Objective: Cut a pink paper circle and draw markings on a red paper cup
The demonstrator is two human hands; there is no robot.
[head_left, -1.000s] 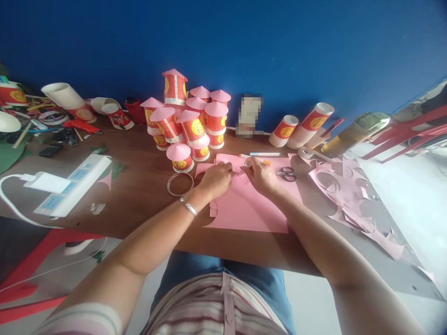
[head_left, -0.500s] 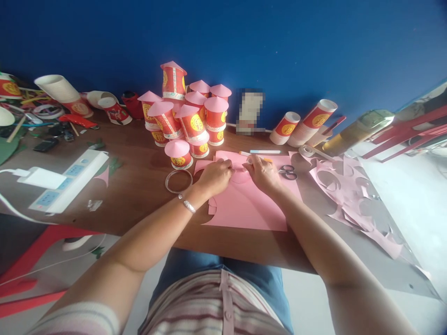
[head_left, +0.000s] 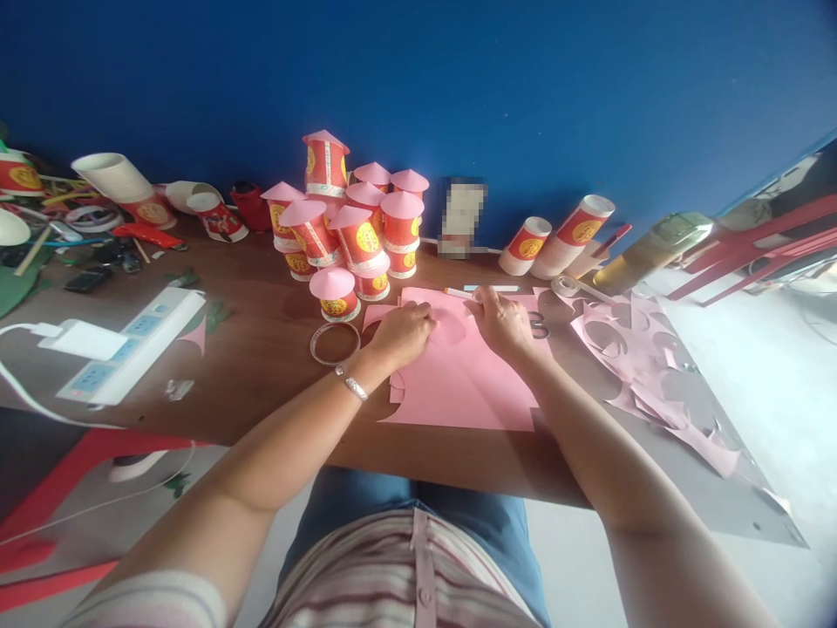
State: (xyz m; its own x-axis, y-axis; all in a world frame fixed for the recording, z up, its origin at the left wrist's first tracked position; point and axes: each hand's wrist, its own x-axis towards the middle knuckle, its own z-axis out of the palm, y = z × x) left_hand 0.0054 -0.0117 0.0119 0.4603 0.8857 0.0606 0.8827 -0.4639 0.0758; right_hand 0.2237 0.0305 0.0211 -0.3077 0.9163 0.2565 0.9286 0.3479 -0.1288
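Tabletop of dark brown wood [head_left: 261, 349] carries one large, flat, pink paper sheet [head_left: 471, 384], over which the right hand [head_left: 503, 323] has drawn away from the left hand [head_left: 406, 331] since the earlier frame, widening their gap and covering more of the one pair of dark-handled scissors [head_left: 541, 325]. Nine pink paper cones [head_left: 350, 216] show clearly atop red, yellow-printed paper cups [head_left: 359, 242]; one white ring [head_left: 314, 344] lies before them. One round-edged, pink paper piece [head_left: 451, 330] lies between the hands, above the sheet. The left fingers curl closed at its edge. The right thumb and forefinger nearly meet; what they hold, I cannot tell.
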